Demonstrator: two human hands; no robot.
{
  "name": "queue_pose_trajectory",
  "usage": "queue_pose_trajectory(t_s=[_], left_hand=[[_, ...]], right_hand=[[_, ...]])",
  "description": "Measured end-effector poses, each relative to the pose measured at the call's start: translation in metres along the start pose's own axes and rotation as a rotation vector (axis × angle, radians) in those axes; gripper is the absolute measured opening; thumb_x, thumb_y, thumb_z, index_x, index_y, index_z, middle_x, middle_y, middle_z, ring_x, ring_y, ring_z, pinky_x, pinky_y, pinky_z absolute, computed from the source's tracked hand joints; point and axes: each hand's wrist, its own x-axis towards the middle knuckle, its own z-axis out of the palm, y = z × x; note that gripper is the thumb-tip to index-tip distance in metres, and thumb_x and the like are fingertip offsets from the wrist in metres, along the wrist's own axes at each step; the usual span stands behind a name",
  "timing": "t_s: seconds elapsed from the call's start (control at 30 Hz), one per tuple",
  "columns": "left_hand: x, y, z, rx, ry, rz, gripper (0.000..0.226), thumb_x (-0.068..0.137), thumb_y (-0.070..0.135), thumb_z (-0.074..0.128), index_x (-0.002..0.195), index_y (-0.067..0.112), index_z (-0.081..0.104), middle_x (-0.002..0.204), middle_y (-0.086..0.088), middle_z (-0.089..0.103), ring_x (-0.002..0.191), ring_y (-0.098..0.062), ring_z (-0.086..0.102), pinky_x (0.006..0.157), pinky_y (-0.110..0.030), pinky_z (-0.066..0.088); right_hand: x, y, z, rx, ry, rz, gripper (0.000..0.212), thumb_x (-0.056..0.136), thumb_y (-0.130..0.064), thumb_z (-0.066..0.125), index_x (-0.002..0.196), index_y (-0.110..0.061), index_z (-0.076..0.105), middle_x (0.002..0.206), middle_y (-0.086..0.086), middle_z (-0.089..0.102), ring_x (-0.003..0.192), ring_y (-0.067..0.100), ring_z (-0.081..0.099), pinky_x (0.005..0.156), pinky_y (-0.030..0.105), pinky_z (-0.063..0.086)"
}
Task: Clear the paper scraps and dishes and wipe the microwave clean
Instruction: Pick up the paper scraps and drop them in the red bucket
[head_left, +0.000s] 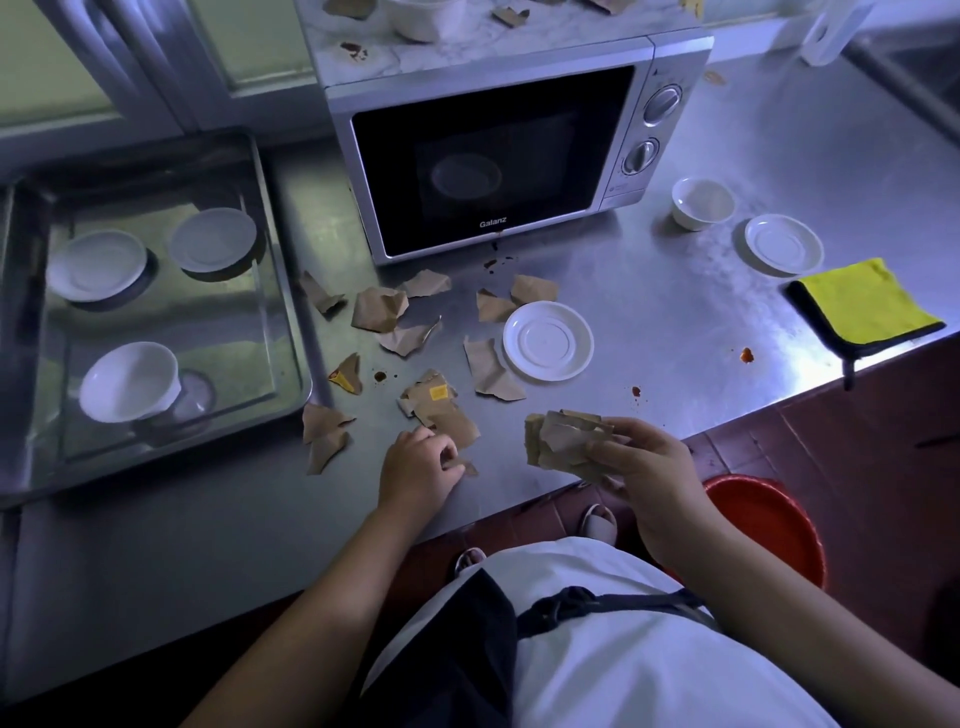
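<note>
Scraps (379, 312): torn brown paper, light, limp; pinch by edges. Right hand (644, 467) grips a wad (561, 441); left hand (421, 462) pinches a scrap (470, 468) on tabletop (660, 322).

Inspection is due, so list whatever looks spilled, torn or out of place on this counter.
Torn paper scraps litter the counter before the microwave, with more on its top. Reddish spots stain the counter near the yellow cloth and below the microwave door. The right hand grips a bundle of scraps; the left hand pinches another.
</note>
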Motion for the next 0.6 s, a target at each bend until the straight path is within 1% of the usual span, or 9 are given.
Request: queue_pose_trajectory(t_s=[0.07, 0.17, 0.27, 0.37, 0.4, 0.47, 0.6], left_hand=[[-0.004, 0.0, 0.0, -0.011, 0.009, -0.022, 0.009, 0.085, 0.02, 0.071, 0.09, 0.012, 0.069, 0.098, -0.006, 0.063, 0.094, -0.026, 0.054, 0.076, -0.035, 0.046], [-0.011, 0.001, -0.002, -0.045, 0.0, -0.043, 0.005, 0.086, 0.012, 0.069, 0.09, 0.011, 0.068, 0.092, -0.006, 0.068, 0.09, -0.026, 0.059, 0.077, -0.039, 0.05], [-0.014, 0.0, -0.006, -0.085, 0.008, -0.081, 0.015, 0.084, 0.008, 0.069, 0.099, 0.012, 0.067, 0.092, -0.004, 0.068, 0.09, -0.024, 0.061, 0.077, -0.036, 0.052], [-0.015, -0.003, -0.008, -0.071, 0.024, -0.132, 0.036, 0.083, 0.008, 0.07, 0.117, 0.015, 0.063, 0.103, -0.005, 0.065, 0.098, -0.024, 0.057, 0.085, -0.037, 0.05], [-0.015, -0.004, -0.008, -0.069, 0.018, -0.142, 0.041, 0.082, 0.008, 0.07, 0.121, 0.015, 0.061, 0.104, -0.004, 0.065, 0.099, -0.025, 0.057, 0.086, -0.038, 0.05], [-0.016, -0.005, -0.009, -0.079, -0.002, -0.153, 0.043, 0.083, 0.006, 0.068, 0.124, 0.016, 0.06, 0.1, -0.002, 0.066, 0.097, -0.025, 0.058, 0.085, -0.039, 0.05], [-0.015, -0.006, -0.012, -0.113, -0.016, -0.181, 0.037, 0.083, 0.004, 0.066, 0.117, 0.018, 0.06, 0.086, 0.004, 0.059, 0.089, -0.022, 0.058, 0.079, -0.035, 0.049]], right_hand=[[0.0, 0.001, 0.002, 0.003, -0.026, -0.003, 0.021, 0.086, 0.017, 0.057, 0.089, -0.002, 0.066, 0.065, 0.003, 0.073, 0.059, 0.017, 0.072, 0.051, 0.019, 0.053], [0.002, 0.004, 0.007, -0.007, -0.036, -0.004, 0.022, 0.085, 0.017, 0.058, 0.088, -0.003, 0.067, 0.067, 0.005, 0.073, 0.059, 0.018, 0.072, 0.053, 0.02, 0.054], [0.004, 0.005, 0.011, -0.025, -0.043, -0.011, 0.023, 0.085, 0.017, 0.058, 0.087, -0.004, 0.067, 0.067, 0.005, 0.073, 0.059, 0.017, 0.072, 0.052, 0.02, 0.054], [0.004, 0.004, 0.014, -0.022, -0.068, -0.013, 0.023, 0.085, 0.019, 0.057, 0.087, -0.002, 0.066, 0.064, 0.004, 0.072, 0.056, 0.016, 0.071, 0.051, 0.019, 0.054], [0.004, 0.003, 0.014, -0.024, -0.075, -0.013, 0.023, 0.086, 0.019, 0.056, 0.087, -0.001, 0.066, 0.064, 0.004, 0.072, 0.056, 0.016, 0.071, 0.051, 0.019, 0.054], [0.004, 0.002, 0.016, -0.03, -0.089, -0.015, 0.022, 0.085, 0.019, 0.056, 0.088, 0.0, 0.066, 0.064, 0.004, 0.072, 0.056, 0.016, 0.071, 0.051, 0.019, 0.054], [0.005, 0.001, 0.016, -0.05, -0.09, -0.016, 0.022, 0.085, 0.019, 0.056, 0.088, -0.001, 0.066, 0.063, 0.004, 0.072, 0.056, 0.015, 0.071, 0.05, 0.018, 0.053]])
